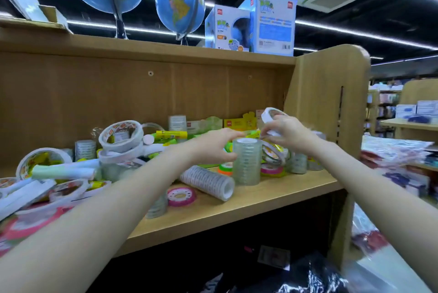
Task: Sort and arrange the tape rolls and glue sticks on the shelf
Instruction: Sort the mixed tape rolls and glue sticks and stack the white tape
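Head view, and both arms are out over the wooden shelf point(272, 194). The left hand point(213, 144) is at the upright stack of clear tape rolls point(246, 161), fingers curled round its left side and thumb low against it — the stack stands on the shelf board near centre frame. The right hand point(288, 130), up at about two o'clock from that stack, grips a white tape roll point(272, 112) that sticks up tilted above the fingers; the fingers are bent round it and over more white rings beneath, how many I cannot tell.

A second sleeve of clear rolls point(207, 181) lies on its side at seven o'clock from the upright stack, with a pink tape roll point(181, 196) flat on the board just beside it. Off at nine o'clock sits a heap of wide white tape rolls point(122, 137), and a yellow glue stick point(171, 135) lies flat behind the left hand. On the top board at twelve o'clock — two globes point(180, 5) and boxed globes point(272, 22).
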